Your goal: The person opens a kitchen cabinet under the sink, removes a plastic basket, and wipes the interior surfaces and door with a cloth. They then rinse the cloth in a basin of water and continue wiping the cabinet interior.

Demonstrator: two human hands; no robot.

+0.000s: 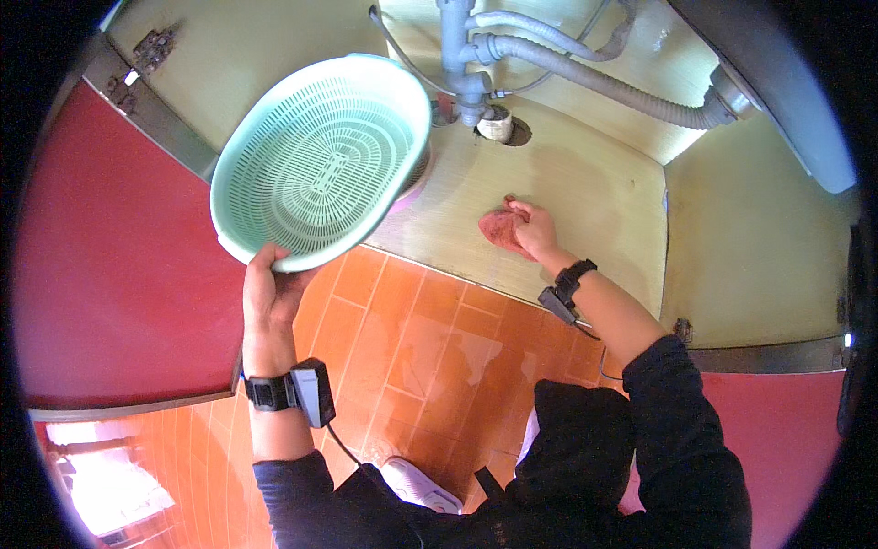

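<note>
My left hand [271, 288] grips the near rim of a pale green plastic colander [326, 161], tilted at the left of the cabinet opening. Part of a pink basket [411, 195] shows behind the colander; the rest is hidden. My right hand [536, 230] is closed on a crumpled red cloth [503, 228], which rests on the cabinet's floor panel [590, 206]. Both wrists wear black straps with small grey devices.
Grey drain pipes [456, 62] and a corrugated hose [603, 82] cross the cabinet's back. A white pipe collar [495, 125] stands beside a hole in the panel. Red cabinet doors [123, 261] flank the opening. Orange floor tiles [384, 329] lie below, with a wet-looking patch.
</note>
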